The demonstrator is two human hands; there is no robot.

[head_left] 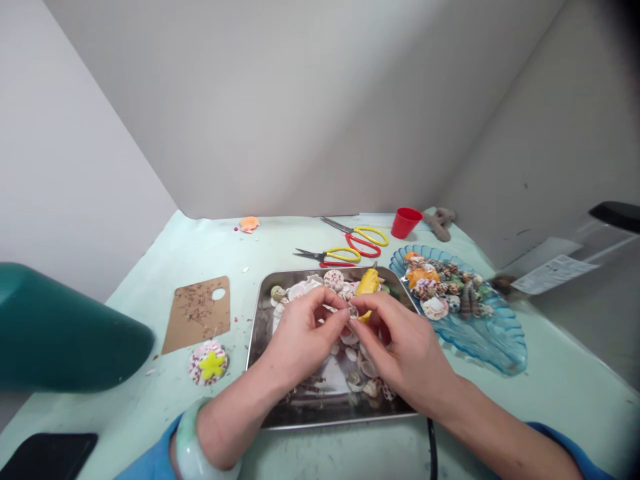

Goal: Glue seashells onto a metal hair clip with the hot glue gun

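Above a metal tray (pixel 340 421) my left hand (pixel 313 327) and my right hand (pixel 400 340) meet fingertip to fingertip. Both pinch a small, pale brownish shell (pixel 353 312), mostly covered by the fingers. Loose seashells (pixel 334 279) of several sizes lie in the tray, some hidden under my hands. A yellow tool, looking like a glue gun (pixel 369 283), rests in the tray behind my right fingers. Left of the tray is a round, red-speckled shell piece with a yellow-green flower (pixel 213 365) on it.
Two pairs of scissors (pixel 367 241) lie behind the tray, near a red cup (pixel 406 223). A blue shell-shaped dish (pixel 500 347) with shells stands right. A brown card (pixel 200 313) lies left, beside a dark green object (pixel 65 333). A black cord (pixel 433 447) runs down in front.
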